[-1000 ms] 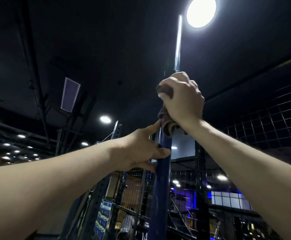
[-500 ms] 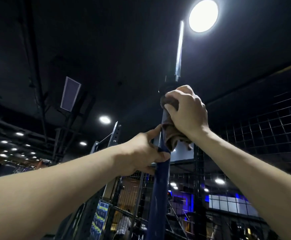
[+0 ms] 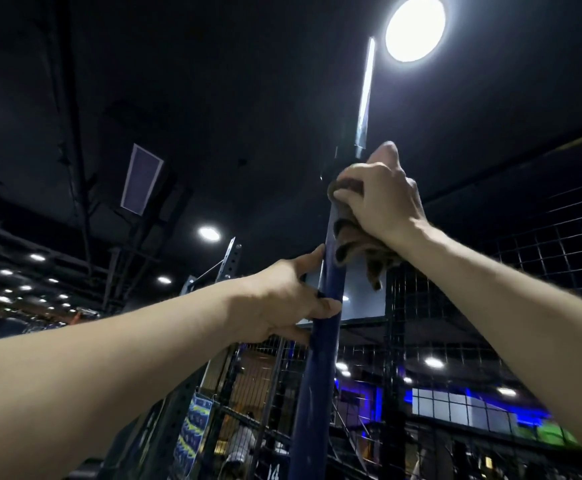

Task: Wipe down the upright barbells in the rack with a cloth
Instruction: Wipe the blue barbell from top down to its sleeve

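We look up along the bar (image 3: 317, 382), standing upright in front of the mesh (image 3: 539, 258), its blue sleeve running up to the thin bright shaft near the lamp (image 3: 415, 27). Our right hand (image 3: 379, 199) wraps the cloth (image 3: 346, 249) around the sleeve's top end, fingers curled tight, a loose tail of cloth dangling below the wrist. Half a second ago that hand sat lower on the sleeve; a second ago it was high again. So now it is back up at the collar (one full down-and-up stroke, we judge), and the upper sleeve has taken a double pass. Our left hand (image 3: 282, 303) has not shifted: thumb up along the sleeve's left side, fingers curled round the front, steadying it below the cloth. That means this top section looks close to done, while the long blue stretch under the left hand and the shaft above seem yet to be wiped.
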Demonstrator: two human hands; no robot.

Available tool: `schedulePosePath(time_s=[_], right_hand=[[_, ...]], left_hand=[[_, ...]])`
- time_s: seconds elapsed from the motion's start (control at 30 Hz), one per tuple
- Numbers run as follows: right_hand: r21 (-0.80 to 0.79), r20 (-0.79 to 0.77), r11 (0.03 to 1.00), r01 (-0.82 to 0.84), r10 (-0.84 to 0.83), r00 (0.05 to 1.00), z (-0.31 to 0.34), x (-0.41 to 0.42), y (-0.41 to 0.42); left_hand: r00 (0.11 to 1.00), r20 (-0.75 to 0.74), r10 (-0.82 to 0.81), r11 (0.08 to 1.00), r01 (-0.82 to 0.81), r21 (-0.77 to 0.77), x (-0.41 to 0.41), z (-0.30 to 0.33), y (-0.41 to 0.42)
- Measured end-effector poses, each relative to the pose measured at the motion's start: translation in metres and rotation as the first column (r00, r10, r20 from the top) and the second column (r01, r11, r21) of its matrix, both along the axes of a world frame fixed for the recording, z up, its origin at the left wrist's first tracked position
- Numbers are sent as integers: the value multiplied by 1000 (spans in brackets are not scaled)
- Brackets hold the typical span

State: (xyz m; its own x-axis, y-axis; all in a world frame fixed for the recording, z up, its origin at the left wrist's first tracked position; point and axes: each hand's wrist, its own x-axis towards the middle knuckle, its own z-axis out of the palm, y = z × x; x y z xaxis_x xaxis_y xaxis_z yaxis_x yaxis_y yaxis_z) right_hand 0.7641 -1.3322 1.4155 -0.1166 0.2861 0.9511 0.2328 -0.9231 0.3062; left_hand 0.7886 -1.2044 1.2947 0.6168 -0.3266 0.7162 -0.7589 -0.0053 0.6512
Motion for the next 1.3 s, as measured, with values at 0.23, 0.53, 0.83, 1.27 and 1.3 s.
schedulePosePath(time_s=[0.23,0.53,0.83,1.27,1.3], right_hand=[[82,8,997,6,-7,1000,7,11,9],[17,16,991,131,-131,991,18,-1,18],[-37,33,993,110,-108,994,-17,8,2],[-58,14,983,176,-176,984,-21,5,2],[-52,17,982,181,-180,983,-14,3,3]], left_hand=[[1000,-2,22,1000,-22,7,-3,-1,0],[999,-20,27,1000,-26,12,-5,-1,1],[1000,-27,8,1000,-7,16,-3,1,1],[1000,-28,5,1000,-5,11,-8,-1,1],[1000,-28,11,1000,-11,11,-9,-1,1]])
